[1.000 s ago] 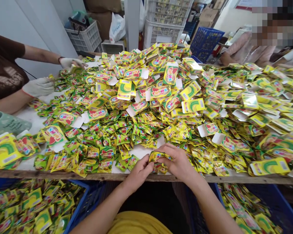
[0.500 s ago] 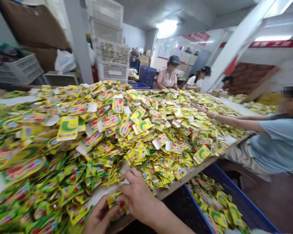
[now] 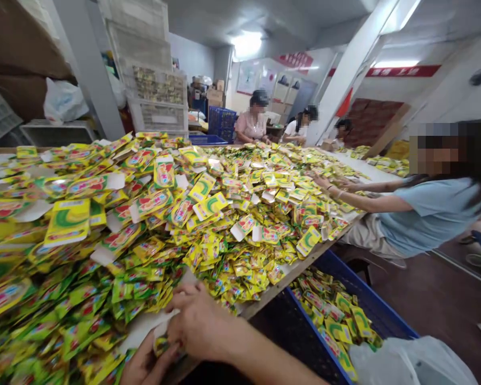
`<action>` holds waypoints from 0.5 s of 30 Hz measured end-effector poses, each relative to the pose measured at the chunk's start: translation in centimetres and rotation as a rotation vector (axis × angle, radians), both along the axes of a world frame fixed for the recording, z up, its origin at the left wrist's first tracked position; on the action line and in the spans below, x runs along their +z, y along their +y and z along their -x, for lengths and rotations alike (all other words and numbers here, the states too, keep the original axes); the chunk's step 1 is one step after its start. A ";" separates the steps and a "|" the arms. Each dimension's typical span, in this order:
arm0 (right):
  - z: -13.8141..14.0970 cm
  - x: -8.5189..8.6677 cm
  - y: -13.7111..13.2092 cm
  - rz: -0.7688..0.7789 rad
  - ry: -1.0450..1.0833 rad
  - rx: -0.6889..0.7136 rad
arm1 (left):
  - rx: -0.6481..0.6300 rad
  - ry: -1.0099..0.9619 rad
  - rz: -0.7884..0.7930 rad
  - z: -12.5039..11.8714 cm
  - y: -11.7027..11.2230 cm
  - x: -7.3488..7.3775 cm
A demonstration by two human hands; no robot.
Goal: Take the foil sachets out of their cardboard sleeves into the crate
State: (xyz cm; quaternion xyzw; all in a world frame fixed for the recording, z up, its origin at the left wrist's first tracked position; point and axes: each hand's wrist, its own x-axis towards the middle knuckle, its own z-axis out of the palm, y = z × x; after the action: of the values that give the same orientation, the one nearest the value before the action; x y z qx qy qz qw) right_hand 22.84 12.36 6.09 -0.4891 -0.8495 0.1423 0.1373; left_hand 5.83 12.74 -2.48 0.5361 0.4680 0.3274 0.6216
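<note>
Since the view swung rightward, the left hand [image 3: 144, 364] and right hand [image 3: 200, 323] stay closed around a small carton [image 3: 159, 346] near the surface's [image 3: 138, 327] front edge. Its pale, apparently card flap now shows, so handling seems unfinished. Crinkled, glossy sachets [image 3: 80, 334] and flat, stiff boxes [image 3: 68, 220] heap beyond.

We look through one head-worn camera, forward and slightly down across the counter [image 3: 142, 325], oblique to its wooden edge [image 3: 272, 291], with fingers [image 3: 186, 302] close at the bottom (the ceiling light [image 3: 246, 45] far off fits in too).
</note>
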 end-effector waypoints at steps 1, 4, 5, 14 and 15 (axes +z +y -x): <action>-0.1 0.2 0.1 0.041 -0.022 0.014 | -0.019 0.012 -0.028 0.0 0.0 0.3; -0.2 0.3 0.2 0.140 0.012 0.043 | -0.070 -0.006 -0.115 -0.3 -0.2 1.2; -0.3 0.2 0.2 0.147 0.025 0.006 | -0.078 -0.022 -0.130 -0.4 -0.2 1.5; -0.4 -4.5 -2.0 0.362 1.047 -0.525 | -0.006 -0.264 0.053 0.5 -0.7 2.4; -0.2 -4.9 -2.1 0.470 1.115 -0.543 | -0.011 -0.290 0.088 0.6 -0.6 2.5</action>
State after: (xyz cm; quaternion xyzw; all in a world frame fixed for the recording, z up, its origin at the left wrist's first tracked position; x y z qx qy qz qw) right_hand 23.00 10.23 1.16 -0.5560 -0.4440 0.5159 0.4771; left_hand 5.22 12.09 -0.02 0.4580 0.3841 0.3774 0.7073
